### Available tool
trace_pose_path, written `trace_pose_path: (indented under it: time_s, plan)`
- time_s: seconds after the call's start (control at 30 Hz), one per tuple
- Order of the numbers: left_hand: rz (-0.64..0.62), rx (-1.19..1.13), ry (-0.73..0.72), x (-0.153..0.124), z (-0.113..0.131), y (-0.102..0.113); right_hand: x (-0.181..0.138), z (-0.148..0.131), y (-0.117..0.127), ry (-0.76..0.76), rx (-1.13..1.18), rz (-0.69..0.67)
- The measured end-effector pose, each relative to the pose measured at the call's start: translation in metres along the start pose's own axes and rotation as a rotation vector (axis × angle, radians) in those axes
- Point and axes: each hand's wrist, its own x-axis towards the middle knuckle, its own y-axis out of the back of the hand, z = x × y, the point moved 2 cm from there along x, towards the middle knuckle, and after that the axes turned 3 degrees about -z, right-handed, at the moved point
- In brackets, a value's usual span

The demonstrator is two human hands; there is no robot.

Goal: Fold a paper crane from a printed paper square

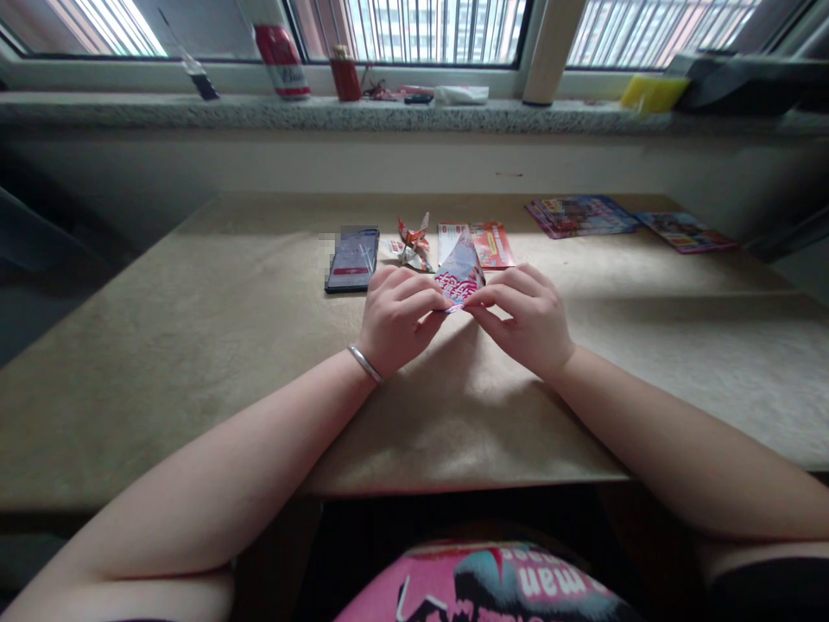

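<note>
A folded piece of printed paper [460, 273], pink and white with a pointed top, stands between both hands over the middle of the beige table [213, 345]. My left hand [396, 318], with a silver bangle on the wrist, pinches its lower left edge. My right hand [526, 318] pinches its lower right edge. Just behind it lies a finished small folded paper figure [414, 244], with a flat red printed sheet [483, 244] to its right.
A dark phone [353, 259] lies left of the paper figure. Two printed leaflets [579, 215] [685, 231] lie at the back right. On the windowsill stand a red can [281, 59], a small red container [345, 76] and a yellow object [653, 92].
</note>
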Motion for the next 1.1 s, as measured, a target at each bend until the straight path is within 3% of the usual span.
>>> trace_pose_path:
  time_s: [0.57,0.93,1.1]
  plan:
    - [-0.024,-0.002,0.024,0.002,0.000,0.003,0.002,0.001,0.002,-0.059,-0.061,-0.033]
    - [0.000,-0.059,0.105,-0.001,-0.007,-0.002,0.000,0.006,0.000,-0.049,0.014,0.032]
    - [0.035,-0.139,0.146,-0.001,-0.011,-0.001,-0.001,0.012,0.002,-0.183,0.124,0.100]
